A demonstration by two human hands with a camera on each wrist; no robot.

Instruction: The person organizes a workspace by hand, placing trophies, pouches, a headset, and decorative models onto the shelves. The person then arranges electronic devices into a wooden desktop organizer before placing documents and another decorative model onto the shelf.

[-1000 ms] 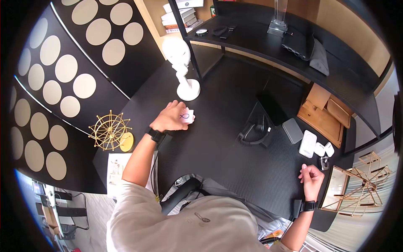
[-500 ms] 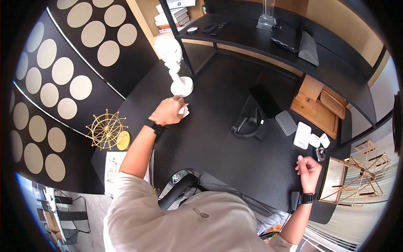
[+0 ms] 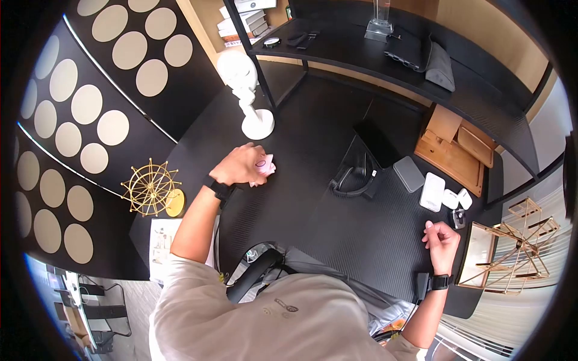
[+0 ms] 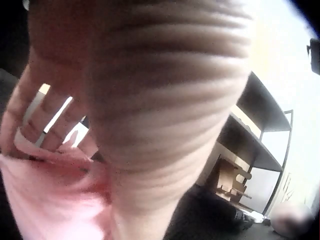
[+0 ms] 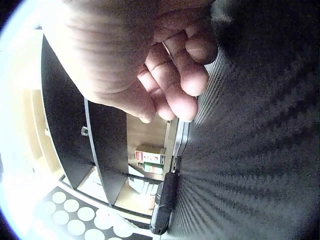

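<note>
My left hand (image 3: 236, 165) grips a soft, pink, cloth-like piece (image 3: 266, 163) over the black desk, close in front of the white lamp-like stand (image 3: 257, 124). A dark looped mark shows on the pink piece in the head view. Seen from the left wrist, the pink cloth-like piece (image 4: 55, 200) hangs in folds between the fingers and thumb; my palm hides part of it. At the desk's right side my right hand (image 3: 442, 242) rests with loosely curled fingers and holds nothing. Its fingertips (image 5: 184, 107) are bare in the right wrist view.
A golden wheel ornament (image 3: 150, 189) stands left of my left arm. Beyond my right hand lie a white box (image 3: 432, 192), small white cases and a grey pad (image 3: 409, 174). A black stand (image 3: 355, 180) is mid-desk; a black shelf (image 3: 361, 66) spans the back.
The pink piece has turned in my left hand, and its marked face shows again after being mostly hidden half a second ago. The head view has shifted slightly. My right hand keeps its pose.
</note>
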